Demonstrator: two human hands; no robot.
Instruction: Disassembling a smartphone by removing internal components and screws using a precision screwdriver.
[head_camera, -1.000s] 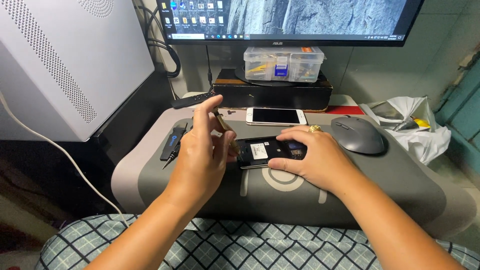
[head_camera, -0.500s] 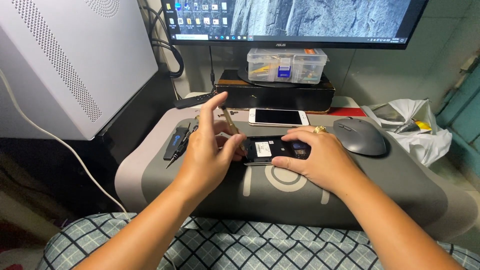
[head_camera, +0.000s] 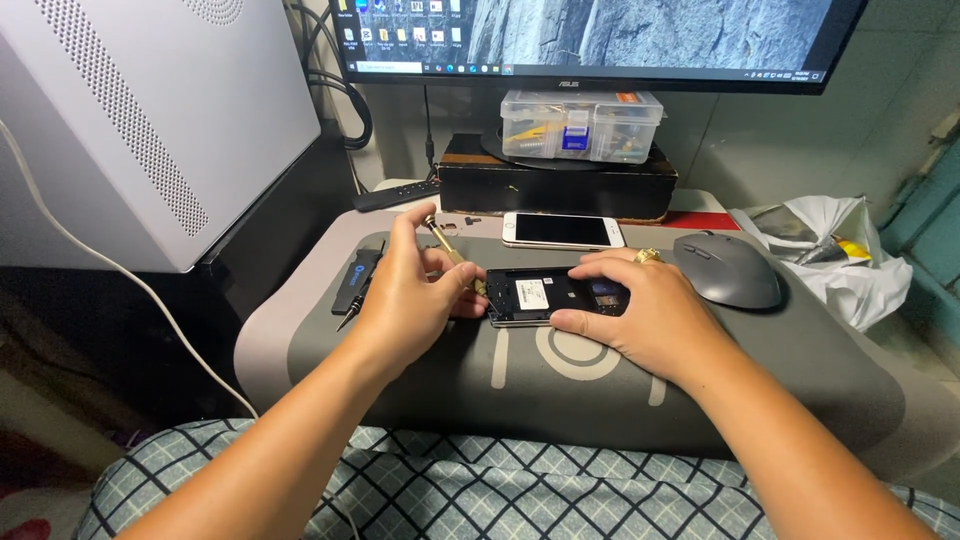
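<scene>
Both forearms are bare to the lower frame edge; no sleeves, gloves, watch or wristband are visible. The left hand (head_camera: 408, 300) carries no jewellery on its visible fingers. The right hand (head_camera: 640, 315) wears one gold-coloured ring (head_camera: 647, 256) with a raised, ornamented top, seated on a finger near the knuckle.

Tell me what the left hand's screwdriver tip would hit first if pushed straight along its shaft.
Probably the left end of the opened phone: the left hand angles the brass screwdriver down-right at it, tip nearly touching.
</scene>
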